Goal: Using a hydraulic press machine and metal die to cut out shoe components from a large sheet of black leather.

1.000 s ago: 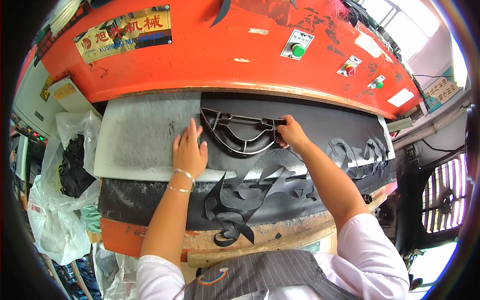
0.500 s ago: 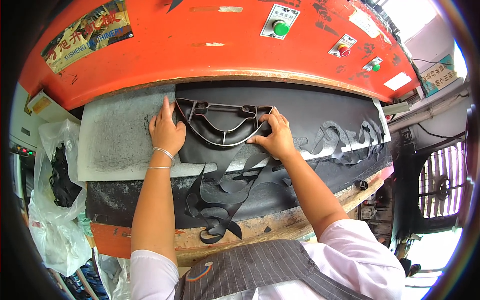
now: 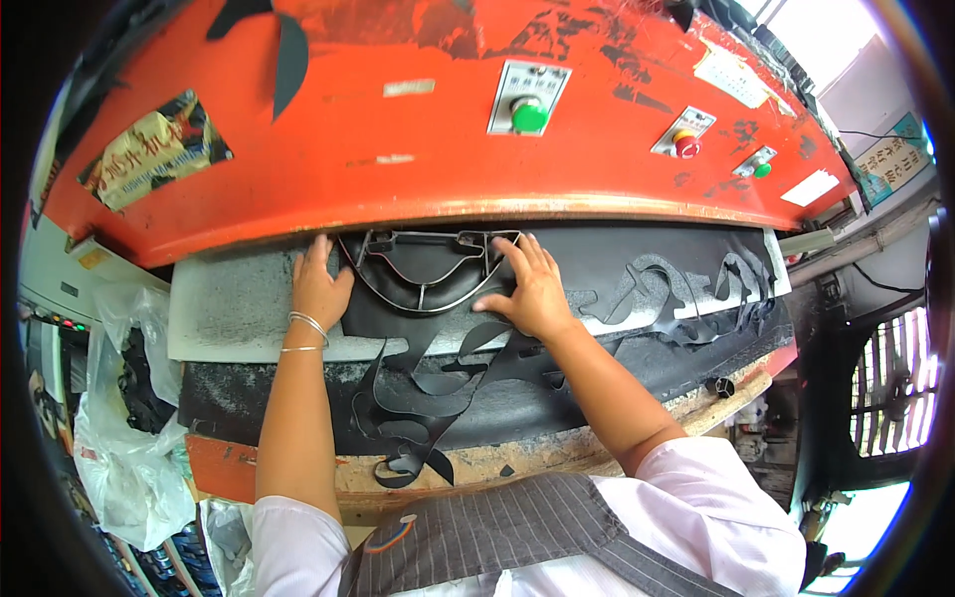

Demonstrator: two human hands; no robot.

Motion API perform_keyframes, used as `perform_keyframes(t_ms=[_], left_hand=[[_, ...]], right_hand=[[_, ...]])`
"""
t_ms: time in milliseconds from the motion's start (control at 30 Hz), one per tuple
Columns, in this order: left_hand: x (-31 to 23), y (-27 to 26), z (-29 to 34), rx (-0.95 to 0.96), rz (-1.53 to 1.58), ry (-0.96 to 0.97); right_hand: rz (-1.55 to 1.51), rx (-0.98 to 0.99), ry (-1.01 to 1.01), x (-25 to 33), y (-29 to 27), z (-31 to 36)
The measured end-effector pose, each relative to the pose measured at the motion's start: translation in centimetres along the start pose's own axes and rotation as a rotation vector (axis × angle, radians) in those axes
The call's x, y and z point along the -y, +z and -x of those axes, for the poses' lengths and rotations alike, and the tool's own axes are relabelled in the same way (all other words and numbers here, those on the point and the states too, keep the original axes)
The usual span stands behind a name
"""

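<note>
A metal cutting die [image 3: 422, 297], a curved crescent-like frame with cross braces, lies on a sheet of black material [image 3: 617, 255]. Beside its left end is my left hand [image 3: 320, 289], fingers stretched upward and thumb apart. At the die's right end, my right hand [image 3: 534, 291] has its fingers spread against or just beside the rim, thumb out below. Neither hand is wrapped round the die. Directly beyond it hangs the lower edge of a large red press beam [image 3: 398, 179]. Cut strips of black scrap [image 3: 423, 383] trail from the sheet toward me.
Under the sheet is a pale cutting board [image 3: 239, 298]. Green [image 3: 529, 116] and red [image 3: 686, 145] push buttons sit on the beam. More cut-out scrap [image 3: 686, 298] lies at right. A clear plastic bag [image 3: 134, 468] hangs at left, and a wooden edge [image 3: 557, 460] runs along the front.
My view has shifted, and the red beam's lower edge appears closer to the die, covering more of the board. My right hand's fingers have loosened from the die's end.
</note>
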State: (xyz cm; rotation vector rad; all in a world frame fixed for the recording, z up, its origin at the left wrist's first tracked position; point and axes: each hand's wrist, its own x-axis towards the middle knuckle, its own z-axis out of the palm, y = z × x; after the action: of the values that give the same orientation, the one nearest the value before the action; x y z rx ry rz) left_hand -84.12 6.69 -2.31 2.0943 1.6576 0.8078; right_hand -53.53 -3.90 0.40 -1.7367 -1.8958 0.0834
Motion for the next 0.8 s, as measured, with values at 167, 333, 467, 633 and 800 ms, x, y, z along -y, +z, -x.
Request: perform_keyframes(t_ms=[167,333,467,633,800], left_hand=[[-4.3,-1.4,2.6,-0.231,0.345,-0.045],[-20.5,-3.2,-0.3,-0.315,0.45,0.543],[-27.9,-2.7,-3.6,-0.497,0.15,0.961],[-25.9,-4.2,-3.0,-0.302,0.04,0.817],[-17.3,-3.6,8.6,0.228,0.063,0.486]], right_hand=[[-0.661,-0.775,0.189,-7.6,-8.1,0.1],[-0.741,-1.498,0.336,-15.4,-21.9,-7.3],[0.682,-0.908,0.986,-26.6,-26.7,-9.5],[-0.843,-1.241,0.289,-16.5,-23.7,-7.2],[-0.207,-0.152,-0.139,-9.4,-12.8,7.5]])
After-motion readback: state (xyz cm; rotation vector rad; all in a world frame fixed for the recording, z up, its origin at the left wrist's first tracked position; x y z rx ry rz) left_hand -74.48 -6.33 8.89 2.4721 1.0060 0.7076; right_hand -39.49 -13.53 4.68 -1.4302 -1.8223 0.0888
